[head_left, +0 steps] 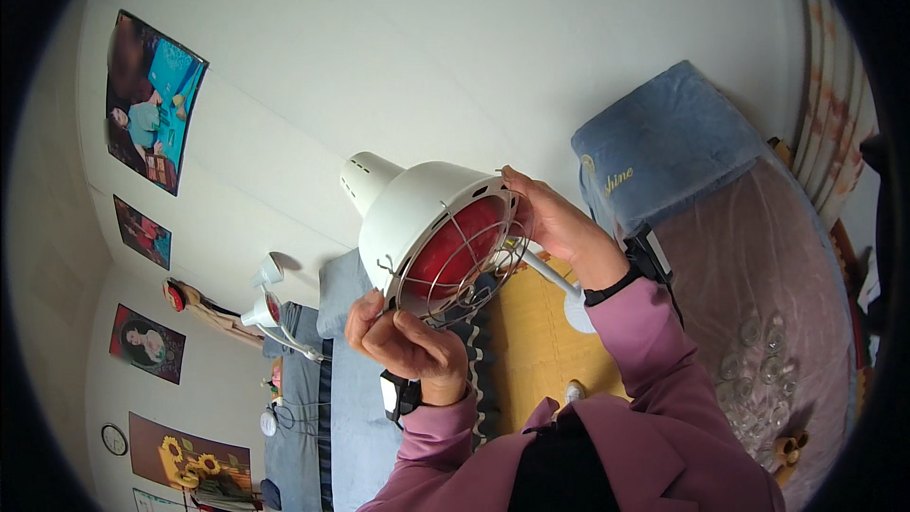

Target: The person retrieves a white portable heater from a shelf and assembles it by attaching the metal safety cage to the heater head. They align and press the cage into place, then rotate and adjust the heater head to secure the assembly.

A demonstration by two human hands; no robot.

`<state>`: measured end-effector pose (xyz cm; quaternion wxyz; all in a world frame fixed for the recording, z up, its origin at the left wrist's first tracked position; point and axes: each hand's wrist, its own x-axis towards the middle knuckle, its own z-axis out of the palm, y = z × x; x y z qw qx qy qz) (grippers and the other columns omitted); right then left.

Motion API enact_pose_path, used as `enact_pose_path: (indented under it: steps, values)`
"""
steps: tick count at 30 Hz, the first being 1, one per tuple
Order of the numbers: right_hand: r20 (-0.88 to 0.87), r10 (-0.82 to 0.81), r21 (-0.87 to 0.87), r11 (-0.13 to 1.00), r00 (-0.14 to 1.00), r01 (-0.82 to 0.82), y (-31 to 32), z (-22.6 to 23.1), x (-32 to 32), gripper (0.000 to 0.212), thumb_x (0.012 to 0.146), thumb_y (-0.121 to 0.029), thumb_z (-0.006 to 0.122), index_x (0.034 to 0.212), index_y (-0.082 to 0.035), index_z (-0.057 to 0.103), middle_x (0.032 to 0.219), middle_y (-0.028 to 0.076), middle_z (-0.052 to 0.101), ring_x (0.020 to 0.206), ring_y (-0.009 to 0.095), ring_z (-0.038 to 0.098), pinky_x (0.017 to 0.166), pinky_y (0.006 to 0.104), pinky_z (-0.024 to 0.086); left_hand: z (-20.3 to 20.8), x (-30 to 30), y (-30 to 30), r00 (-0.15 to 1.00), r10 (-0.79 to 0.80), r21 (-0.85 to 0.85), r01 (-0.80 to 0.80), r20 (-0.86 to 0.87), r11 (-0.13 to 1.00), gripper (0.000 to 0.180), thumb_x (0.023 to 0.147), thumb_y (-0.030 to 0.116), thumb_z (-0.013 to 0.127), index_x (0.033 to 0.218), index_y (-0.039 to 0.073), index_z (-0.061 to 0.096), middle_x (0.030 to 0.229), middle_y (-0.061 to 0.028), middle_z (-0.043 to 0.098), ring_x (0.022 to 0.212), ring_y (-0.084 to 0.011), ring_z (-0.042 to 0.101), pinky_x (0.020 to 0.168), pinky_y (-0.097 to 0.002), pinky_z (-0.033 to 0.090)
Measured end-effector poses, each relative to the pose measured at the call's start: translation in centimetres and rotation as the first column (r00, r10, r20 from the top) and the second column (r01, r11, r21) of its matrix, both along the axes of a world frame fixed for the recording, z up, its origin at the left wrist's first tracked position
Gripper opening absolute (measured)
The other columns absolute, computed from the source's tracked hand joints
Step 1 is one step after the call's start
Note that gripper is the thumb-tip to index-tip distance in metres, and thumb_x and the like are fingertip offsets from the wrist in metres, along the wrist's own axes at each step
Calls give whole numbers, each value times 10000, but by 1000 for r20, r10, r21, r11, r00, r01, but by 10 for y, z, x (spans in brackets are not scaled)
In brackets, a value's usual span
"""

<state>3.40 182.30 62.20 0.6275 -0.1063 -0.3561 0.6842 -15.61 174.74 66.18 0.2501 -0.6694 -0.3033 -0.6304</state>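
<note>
A white heat lamp (417, 204) with a bell-shaped shade is held up in front of me, its opening tilted toward the lower right. Inside sits a red bulb (453, 251), behind a domed wire guard (474, 270). My left hand (409, 339) is closed on the lower left rim, fingers bent at the guard's edge. On the opposite side, my right hand (559, 226) grips the upper right rim beside the guard; some of its fingers are hidden behind the lamp. A white stand pole (545, 275) runs down behind the guard to a round base (579, 311).
A bed with a blue pillow (678, 147) stands to the right, with several clear glass cups (758, 370) on its plastic-covered sheet. Another blue bed (355, 398) lies at left. Beyond it is a second white lamp (261, 311). Posters (156, 104) hang on the wall.
</note>
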Motion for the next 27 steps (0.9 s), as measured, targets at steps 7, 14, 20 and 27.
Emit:
enact_pose_path:
  steps: [7, 14, 20, 27]
  values:
    - [-310, -89, 46, 993, 947, 109, -24, -8, -17, 649, 998, -598, 461, 1315, -37, 541, 1239, 88, 634, 1148, 181, 610, 970, 350, 506, -8, 9, 8, 992, -129, 107, 127, 9, 986, 71, 978, 60, 444, 952, 20, 496, 1123, -121, 497, 1066, -278, 507, 972, -437, 408]
    - [-471, -107, 194, 956, 875, 221, -29, -28, -24, 686, 996, -576, 464, 1423, -40, 415, 1356, 106, 558, 1255, 209, 538, 1048, 376, 449, -6, 12, 1, 993, -114, 109, 118, -40, 987, 66, 894, 9, 444, 879, 23, 506, 1135, -121, 486, 1101, -301, 507, 985, -462, 414]
    - [-362, -295, 222, 894, 884, 390, -31, -34, -34, 821, 898, -587, 614, 1447, -33, 356, 1363, 107, 516, 1280, 197, 501, 1058, 352, 418, -5, 9, -2, 994, -76, 59, 80, -73, 995, 58, 867, 17, 438, 832, 26, 483, 1130, -126, 469, 1099, -303, 505, 1005, -484, 411]
    - [-215, -427, 124, 880, 878, 458, -46, -32, -37, 502, 1065, -335, 415, 1452, -15, 428, 1359, 78, 551, 1244, 146, 521, 1071, 319, 401, -10, 8, 3, 977, -211, 43, 212, -21, 976, 142, 963, 92, 416, 855, 15, 464, 1230, -144, 425, 1213, -285, 477, 1079, -454, 360]
